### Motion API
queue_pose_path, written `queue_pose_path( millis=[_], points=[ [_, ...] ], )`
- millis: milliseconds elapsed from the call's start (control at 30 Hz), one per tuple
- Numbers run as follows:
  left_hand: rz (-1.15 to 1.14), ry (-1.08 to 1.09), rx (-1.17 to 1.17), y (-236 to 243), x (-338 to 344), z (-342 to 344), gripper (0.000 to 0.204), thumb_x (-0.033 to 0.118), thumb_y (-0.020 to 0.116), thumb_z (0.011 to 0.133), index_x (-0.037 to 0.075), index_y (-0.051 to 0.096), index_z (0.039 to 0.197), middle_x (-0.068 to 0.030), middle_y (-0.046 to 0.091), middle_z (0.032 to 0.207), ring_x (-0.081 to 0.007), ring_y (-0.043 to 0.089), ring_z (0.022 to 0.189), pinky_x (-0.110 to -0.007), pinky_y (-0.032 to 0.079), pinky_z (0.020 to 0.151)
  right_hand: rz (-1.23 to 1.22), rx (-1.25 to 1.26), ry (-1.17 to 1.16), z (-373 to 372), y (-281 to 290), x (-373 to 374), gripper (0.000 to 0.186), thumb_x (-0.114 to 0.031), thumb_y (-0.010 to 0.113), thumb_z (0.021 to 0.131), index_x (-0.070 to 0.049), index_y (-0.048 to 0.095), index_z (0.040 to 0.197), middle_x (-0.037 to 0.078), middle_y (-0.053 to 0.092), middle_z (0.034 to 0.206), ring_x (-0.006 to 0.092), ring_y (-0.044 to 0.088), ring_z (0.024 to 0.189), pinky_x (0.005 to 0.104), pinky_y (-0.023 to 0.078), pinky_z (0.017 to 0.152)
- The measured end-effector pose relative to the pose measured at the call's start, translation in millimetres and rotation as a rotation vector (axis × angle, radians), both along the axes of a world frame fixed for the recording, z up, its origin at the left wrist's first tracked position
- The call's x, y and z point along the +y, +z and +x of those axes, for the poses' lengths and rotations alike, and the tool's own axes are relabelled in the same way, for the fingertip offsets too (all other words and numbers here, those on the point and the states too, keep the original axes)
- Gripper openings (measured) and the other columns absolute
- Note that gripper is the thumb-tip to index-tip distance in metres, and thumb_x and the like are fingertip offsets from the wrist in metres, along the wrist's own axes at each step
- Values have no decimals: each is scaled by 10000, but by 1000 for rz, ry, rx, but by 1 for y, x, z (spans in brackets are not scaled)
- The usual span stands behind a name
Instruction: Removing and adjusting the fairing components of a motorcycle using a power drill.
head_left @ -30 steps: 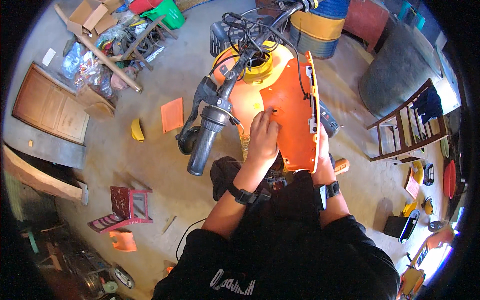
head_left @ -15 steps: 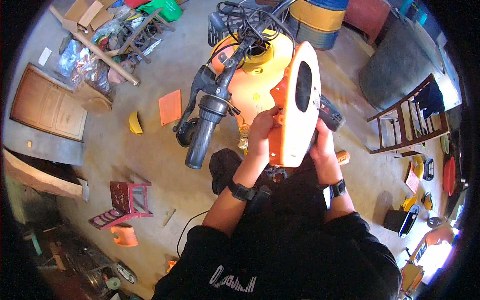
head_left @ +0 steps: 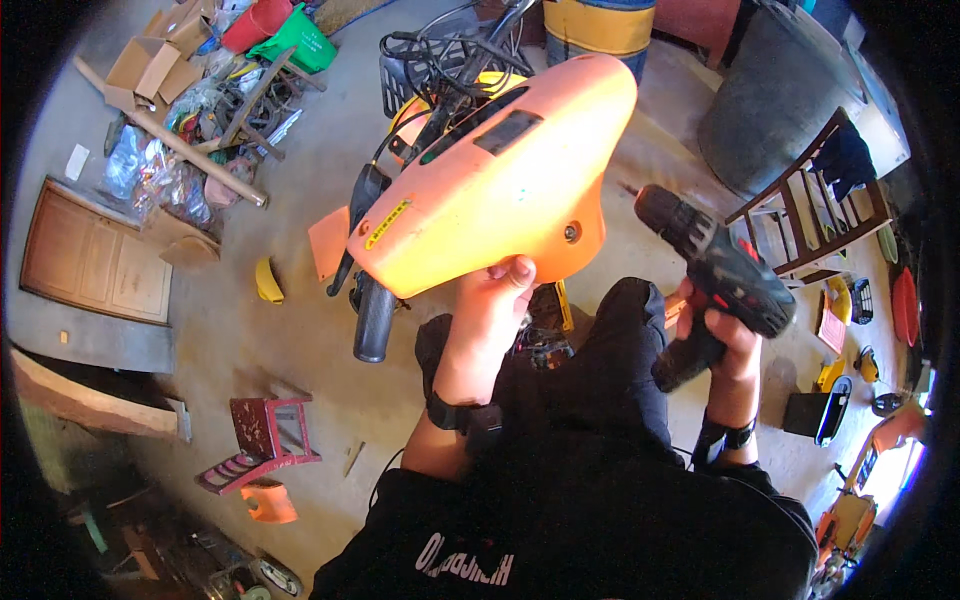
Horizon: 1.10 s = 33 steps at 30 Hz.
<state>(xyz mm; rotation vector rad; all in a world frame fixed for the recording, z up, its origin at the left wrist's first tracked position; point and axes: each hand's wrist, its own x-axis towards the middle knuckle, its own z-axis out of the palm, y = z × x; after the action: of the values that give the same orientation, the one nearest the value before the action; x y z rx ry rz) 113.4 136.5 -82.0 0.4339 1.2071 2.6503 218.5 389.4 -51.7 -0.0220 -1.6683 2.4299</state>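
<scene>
A drill (head_left: 735,265), drum (head_left: 598,28) and strewn panels (head_left: 326,243) (orange) suggest a workshop.

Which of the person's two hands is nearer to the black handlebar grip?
The left. The left hand holds the orange panel, to the right of the black handlebar grip; the right hand is much farther right, holding the drill.

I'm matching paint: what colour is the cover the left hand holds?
The cover is mainly orange; see the head view.
</scene>
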Motion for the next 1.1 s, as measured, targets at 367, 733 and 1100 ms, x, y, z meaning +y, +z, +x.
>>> queue_pose_path(
  millis=[367,733,1100],
  points=[
    [35,6,56,-5,0,-5,603,164,712,870,53,427,1390,-84,529,1344,-258,509,1252,-479,380,1087,572,-141,262,35,31,6,528,-21,649,792,-11,527,1306,151,655,1095,177,629,819,313,537,715],
    [-72,22,103,-6,-1,-8,661,292,721,868,-20,428,1371,-124,548,1334,-254,551,1222,-428,391,1089,607,-137,238,15,43,-8,352,-2,723,725,-70,695,1069,90,702,940,195,666,831,321,510,787],
    [-108,35,70,-29,-9,-17,605,226,744,855,-22,479,1339,-99,576,1299,-212,524,1220,-371,371,1074,477,-450,382,-28,112,-8,235,-73,719,816,-19,643,1031,69,684,895,128,647,739,311,528,686]
  ],
)
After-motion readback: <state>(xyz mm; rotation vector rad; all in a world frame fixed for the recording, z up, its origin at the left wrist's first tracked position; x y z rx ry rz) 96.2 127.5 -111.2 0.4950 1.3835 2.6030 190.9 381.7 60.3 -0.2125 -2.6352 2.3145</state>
